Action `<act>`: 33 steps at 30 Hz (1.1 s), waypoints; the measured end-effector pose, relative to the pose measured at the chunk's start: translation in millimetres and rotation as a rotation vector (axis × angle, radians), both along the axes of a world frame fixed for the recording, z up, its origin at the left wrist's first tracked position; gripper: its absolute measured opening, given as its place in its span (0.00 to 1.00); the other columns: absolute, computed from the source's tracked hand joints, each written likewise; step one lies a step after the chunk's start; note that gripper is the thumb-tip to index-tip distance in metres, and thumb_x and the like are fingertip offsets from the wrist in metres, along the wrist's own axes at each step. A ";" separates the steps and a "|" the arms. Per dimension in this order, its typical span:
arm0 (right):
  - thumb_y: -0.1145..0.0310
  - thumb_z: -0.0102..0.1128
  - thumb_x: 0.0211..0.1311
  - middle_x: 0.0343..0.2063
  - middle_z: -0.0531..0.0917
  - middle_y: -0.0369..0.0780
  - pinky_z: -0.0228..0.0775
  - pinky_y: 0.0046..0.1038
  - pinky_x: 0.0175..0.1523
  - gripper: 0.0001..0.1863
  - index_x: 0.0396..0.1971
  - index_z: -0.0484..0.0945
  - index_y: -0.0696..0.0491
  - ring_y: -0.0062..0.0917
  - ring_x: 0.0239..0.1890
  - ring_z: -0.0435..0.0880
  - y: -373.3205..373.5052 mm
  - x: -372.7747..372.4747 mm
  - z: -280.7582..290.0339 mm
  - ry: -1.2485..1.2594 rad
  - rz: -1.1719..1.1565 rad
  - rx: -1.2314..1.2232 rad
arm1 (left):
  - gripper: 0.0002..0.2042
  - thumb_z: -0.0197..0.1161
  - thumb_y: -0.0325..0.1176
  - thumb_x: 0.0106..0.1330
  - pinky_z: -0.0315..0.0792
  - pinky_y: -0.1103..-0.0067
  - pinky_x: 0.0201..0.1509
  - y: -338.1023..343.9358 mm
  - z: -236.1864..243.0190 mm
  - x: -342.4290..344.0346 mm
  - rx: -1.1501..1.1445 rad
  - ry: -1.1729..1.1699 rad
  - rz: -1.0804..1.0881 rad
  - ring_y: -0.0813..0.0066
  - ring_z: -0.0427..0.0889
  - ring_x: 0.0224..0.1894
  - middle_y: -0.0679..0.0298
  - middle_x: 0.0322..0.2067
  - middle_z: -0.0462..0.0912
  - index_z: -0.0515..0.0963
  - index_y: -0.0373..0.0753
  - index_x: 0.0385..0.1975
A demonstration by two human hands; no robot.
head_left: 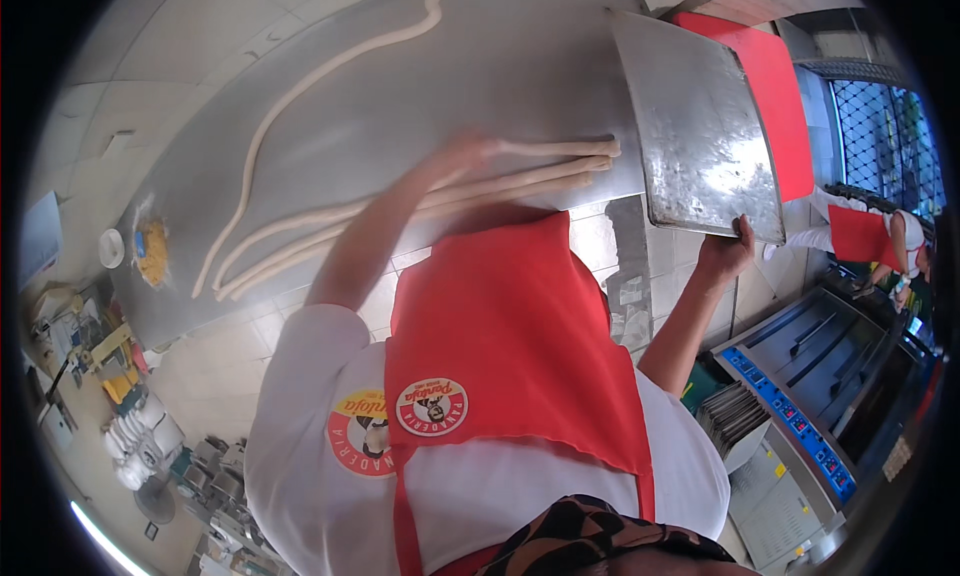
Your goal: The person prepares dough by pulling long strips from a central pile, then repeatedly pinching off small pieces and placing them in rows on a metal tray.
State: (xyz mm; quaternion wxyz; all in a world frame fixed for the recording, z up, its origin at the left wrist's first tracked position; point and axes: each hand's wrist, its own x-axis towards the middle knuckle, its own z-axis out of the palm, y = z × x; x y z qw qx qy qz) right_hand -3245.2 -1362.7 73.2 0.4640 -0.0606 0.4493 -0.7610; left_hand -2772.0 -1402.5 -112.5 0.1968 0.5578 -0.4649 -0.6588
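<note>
One apparent red panel behind tray

Dough ropes on metal table

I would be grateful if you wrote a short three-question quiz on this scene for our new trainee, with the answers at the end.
1. True or false: the right hand grips the metal tray at its near edge.
2. Where on the table is the yellow heap? A: right end; B: middle; C: left end.
3. Which long, pale things lie by the blurred left hand?

Key:
1. True.
2. C.
3. Dough ropes.
</note>
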 end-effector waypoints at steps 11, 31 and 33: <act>0.76 0.57 0.61 0.38 0.82 0.43 0.70 0.43 0.61 0.06 0.35 0.79 0.61 0.35 0.48 0.81 3.0 -24.0 -21.2 -0.037 0.094 0.027 | 0.19 0.57 0.41 0.69 0.73 0.65 0.54 -12.5 39.5 275.0 -0.435 -1.333 0.104 0.53 0.79 0.48 0.48 0.47 0.80 0.77 0.34 0.54; 0.75 0.60 0.54 0.53 0.80 0.46 0.67 0.43 0.65 0.24 0.53 0.75 0.63 0.40 0.56 0.77 -151.9 -21.6 -126.1 -0.001 0.496 0.221 | 0.24 0.71 0.50 0.51 0.73 0.57 0.49 108.1 2.1 0.5 -0.622 -0.788 -0.310 0.51 0.79 0.48 0.53 0.42 0.79 0.78 0.41 0.44; 0.73 0.59 0.59 0.53 0.80 0.47 0.66 0.45 0.66 0.22 0.54 0.74 0.64 0.41 0.57 0.77 -153.4 -31.0 -129.0 -0.021 0.526 0.215 | 0.24 0.71 0.50 0.51 0.74 0.60 0.48 105.1 7.5 26.9 -0.568 -0.662 -0.234 0.50 0.81 0.45 0.50 0.39 0.81 0.79 0.41 0.43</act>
